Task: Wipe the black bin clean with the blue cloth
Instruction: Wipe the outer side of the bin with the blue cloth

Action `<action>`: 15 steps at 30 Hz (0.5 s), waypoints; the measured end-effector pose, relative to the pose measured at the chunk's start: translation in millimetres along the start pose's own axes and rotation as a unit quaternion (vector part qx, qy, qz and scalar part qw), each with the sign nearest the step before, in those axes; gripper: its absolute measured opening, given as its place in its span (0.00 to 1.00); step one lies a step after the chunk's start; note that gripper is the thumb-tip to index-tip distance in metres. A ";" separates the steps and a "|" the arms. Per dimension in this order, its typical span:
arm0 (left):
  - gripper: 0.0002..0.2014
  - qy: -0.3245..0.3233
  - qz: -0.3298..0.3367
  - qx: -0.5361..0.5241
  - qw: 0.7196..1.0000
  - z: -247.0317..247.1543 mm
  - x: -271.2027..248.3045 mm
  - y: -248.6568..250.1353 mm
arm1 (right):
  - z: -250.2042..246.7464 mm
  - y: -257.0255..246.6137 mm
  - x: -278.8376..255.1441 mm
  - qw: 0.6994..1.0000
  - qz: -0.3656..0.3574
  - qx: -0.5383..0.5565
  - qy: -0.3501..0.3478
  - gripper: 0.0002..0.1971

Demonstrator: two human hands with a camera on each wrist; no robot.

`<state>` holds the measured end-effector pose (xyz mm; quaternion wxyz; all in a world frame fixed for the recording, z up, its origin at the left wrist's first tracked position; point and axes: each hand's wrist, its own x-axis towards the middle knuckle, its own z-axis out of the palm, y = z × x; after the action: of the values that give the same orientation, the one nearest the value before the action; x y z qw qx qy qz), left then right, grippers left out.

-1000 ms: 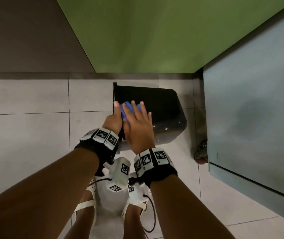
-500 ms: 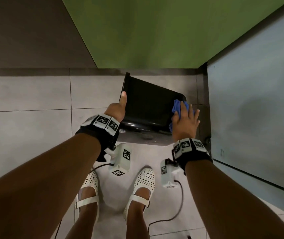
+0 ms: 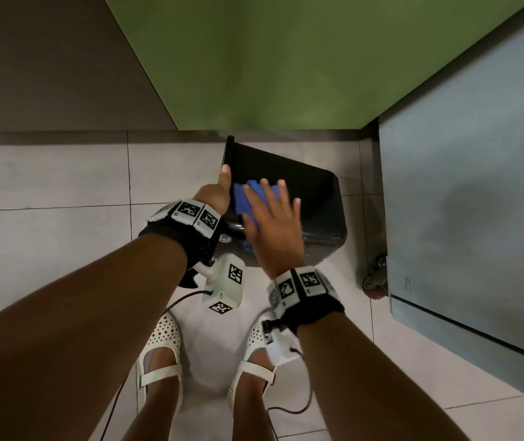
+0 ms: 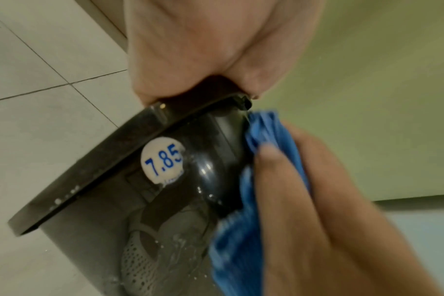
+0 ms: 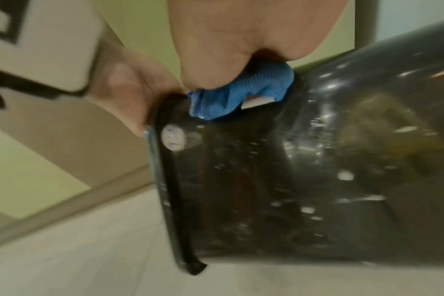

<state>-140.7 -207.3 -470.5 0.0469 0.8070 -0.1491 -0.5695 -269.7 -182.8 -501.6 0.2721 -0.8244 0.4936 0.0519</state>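
Observation:
The black bin (image 3: 313, 192) lies tipped on its side above the tiled floor, with its open rim to the left. My left hand (image 3: 219, 194) grips the rim, thumb on top; the left wrist view shows the rim (image 4: 101, 168) pinched under that hand (image 4: 190, 50). My right hand (image 3: 275, 221) lies flat with spread, straight fingers and presses the blue cloth (image 3: 243, 198) onto the bin's upper side near the rim. In the right wrist view the cloth (image 5: 241, 94) is bunched under the palm (image 5: 228, 40) against the glossy bin wall (image 5: 304, 180).
A white price sticker (image 4: 162, 160) reading 7.85 sits just below the rim. A green wall (image 3: 270, 58) stands behind the bin. A grey-blue cabinet (image 3: 470, 202) with a caster (image 3: 376, 278) is close on the right. My white shoes (image 3: 159, 354) are below.
My right hand has swept the cloth from the bin's right end back to the left, close to the rim. The left hand keeps its grip on the rim.

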 end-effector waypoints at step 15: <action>0.34 -0.011 -0.036 -0.046 0.998 -7.2 6.4 18.4 | -29.6 32.4 28.6 0.972 0.235 0.011 0.000 0.25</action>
<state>-135.5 -227.4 -469.2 0.0620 0.8024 -0.0938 -0.5861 -287.9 -232.0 -499.5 0.2609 -0.6826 0.6739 0.1089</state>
